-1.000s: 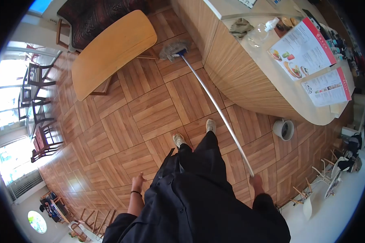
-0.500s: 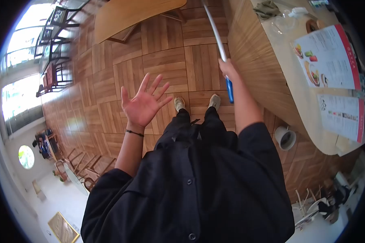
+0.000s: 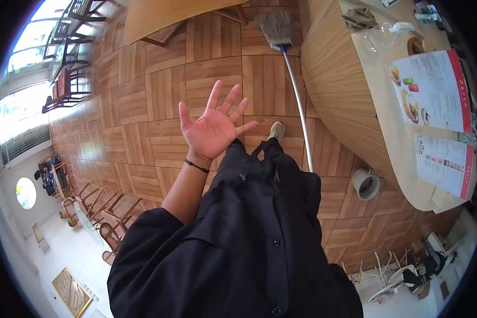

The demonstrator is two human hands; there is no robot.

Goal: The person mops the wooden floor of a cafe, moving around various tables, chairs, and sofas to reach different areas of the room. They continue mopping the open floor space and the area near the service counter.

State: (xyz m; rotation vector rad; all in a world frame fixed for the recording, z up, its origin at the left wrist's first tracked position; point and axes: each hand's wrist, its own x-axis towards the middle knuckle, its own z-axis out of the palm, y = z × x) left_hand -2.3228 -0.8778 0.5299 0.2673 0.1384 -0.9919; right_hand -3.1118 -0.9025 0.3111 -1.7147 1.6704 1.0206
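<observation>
My left hand [image 3: 212, 130] is raised palm up with the fingers spread and nothing in it, a dark band round its wrist. A broom [image 3: 297, 98] with a long pale handle lies across the view. Its grey bristles [image 3: 276, 29] are near the top, by the wooden counter's base, and the handle's lower end disappears behind my black shirt. My right hand is not visible; the body hides whatever is at that end of the handle.
A wooden counter [image 3: 336, 63] with menus [image 3: 429, 90] stands on the right. Below it is a grey bucket [image 3: 365, 184] on the parquet floor. A wooden table [image 3: 180, 16] is at the top, dark chairs [image 3: 71, 47] at upper left, more chairs at lower left.
My right hand and forearm have dropped out of view behind my body. The broom has moved back toward me, and its bristles now show. My left hand has shifted up and right, still spread.
</observation>
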